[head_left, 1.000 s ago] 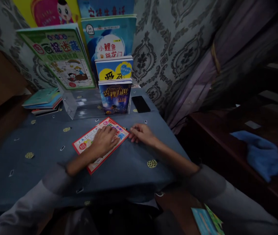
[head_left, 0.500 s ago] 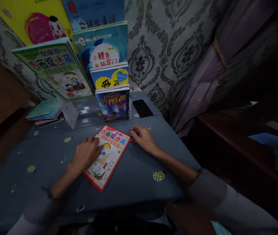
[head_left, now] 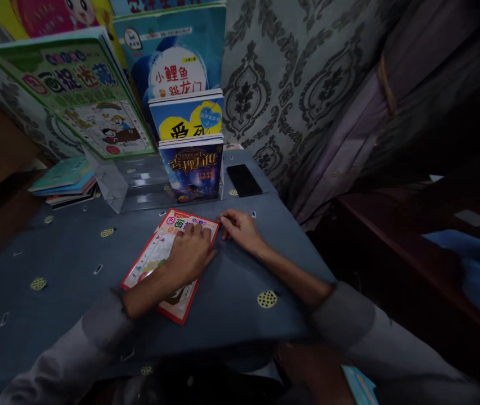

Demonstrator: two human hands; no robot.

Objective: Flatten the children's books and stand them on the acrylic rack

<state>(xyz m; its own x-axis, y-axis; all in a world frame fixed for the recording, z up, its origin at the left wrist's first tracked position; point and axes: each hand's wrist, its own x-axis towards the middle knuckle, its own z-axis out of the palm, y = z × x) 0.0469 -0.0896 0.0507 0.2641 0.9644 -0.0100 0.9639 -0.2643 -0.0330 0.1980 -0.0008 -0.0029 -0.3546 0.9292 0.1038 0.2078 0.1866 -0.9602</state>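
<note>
A red-bordered picture book (head_left: 142,269) lies closed at an angle on the cloth-covered table, its title partly hidden. My left hand (head_left: 189,253) rests flat across the cover, fingers extended toward the book's top edge and thumb out past the right side. Beside the upper right corner is my right hand (head_left: 240,229), with thumb and forefinger brought together at that corner. Its other fingers are curled under. The fingertips seem to pinch the corner, though the contact is small and dim.
Behind the book, a clear acrylic stand (head_left: 113,183) holds several upright books, including a dark blue one (head_left: 193,171) and a green one (head_left: 100,112). A black phone (head_left: 243,180) lies to the right. A stack of thin books (head_left: 64,177) sits at the left.
My left hand has slid rightward from the book's left side to across its middle, baring the left edge. My right hand stays by the upper right corner. The view has shifted slightly.
</note>
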